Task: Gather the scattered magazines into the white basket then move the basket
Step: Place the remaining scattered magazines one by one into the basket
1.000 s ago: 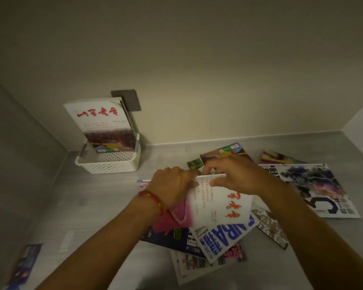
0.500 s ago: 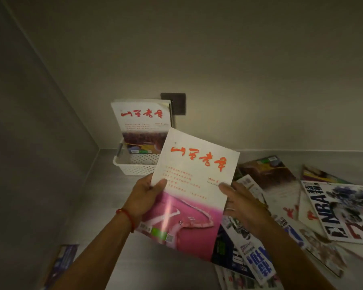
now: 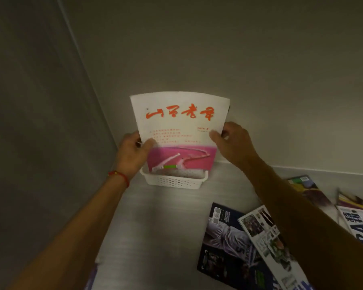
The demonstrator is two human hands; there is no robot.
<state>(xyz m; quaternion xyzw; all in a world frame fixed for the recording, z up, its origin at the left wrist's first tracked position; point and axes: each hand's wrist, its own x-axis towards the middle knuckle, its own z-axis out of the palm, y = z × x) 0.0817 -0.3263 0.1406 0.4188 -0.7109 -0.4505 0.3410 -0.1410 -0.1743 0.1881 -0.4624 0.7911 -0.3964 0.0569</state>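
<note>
1. Both hands hold one magazine [image 3: 179,130] upright. It is white on top with red writing, and pink at the bottom.
2. The left hand [image 3: 133,155] pinches its left edge. The right hand [image 3: 232,143] pinches its right edge. Both hands are closed on it.
3. The bottom of the magazine is down inside the white basket [image 3: 174,181]. The basket sits on the counter [image 3: 166,227], back in the corner by the wall.
4. I think the magazine is going in right now. It is not let go yet.
5. I cannot tell if another magazine is already in the basket, because this one hides the inside.
6. There is a lot left to do. A dark magazine [image 3: 224,239] lies flat on the counter, well apart from the basket. A picture magazine [image 3: 268,243] lies partly on top of it.
7. More magazines [image 3: 314,189] lie at the right edge, under and past the right arm.
8. A bit of one more shows at the bottom, near the left arm, but it is blurry.
9. All of those must still go in. After that, the basket must be moved. It has not been picked up yet.
</note>
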